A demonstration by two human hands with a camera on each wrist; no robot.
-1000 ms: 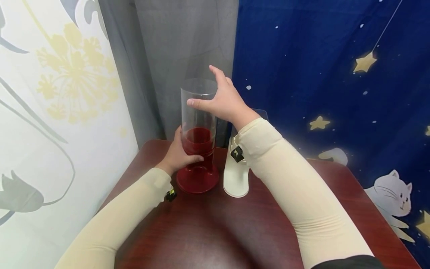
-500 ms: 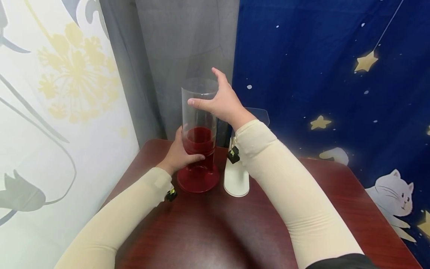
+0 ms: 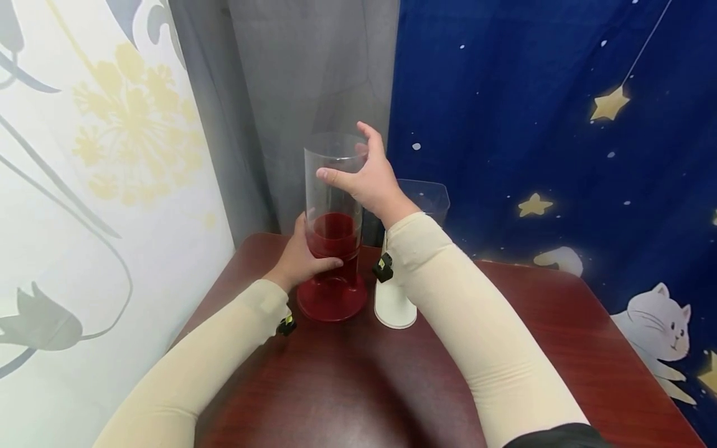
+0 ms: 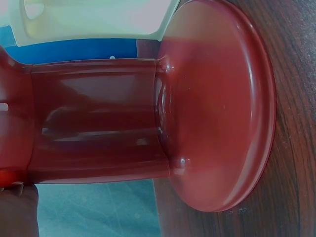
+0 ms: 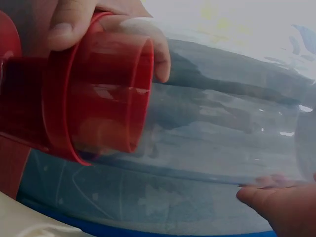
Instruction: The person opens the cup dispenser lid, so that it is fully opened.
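The left hand point(image 3: 299, 261) grips the red base point(image 3: 332, 298); the right hand point(image 3: 366, 174) clasps the clear tube point(image 3: 330, 186) near its rim. Light, rigid, slippery plastic, probably; hold low.

- Dark red-brown wooden table point(image 3: 347, 386), glossy, wood grain visible, set against hanging curtains at the far and left sides.
- Red-based container point(image 3: 332, 297) with a clear tube, upright on its round foot at the far left of the top.
- White-based container point(image 3: 394, 310) just to its right, also upright.
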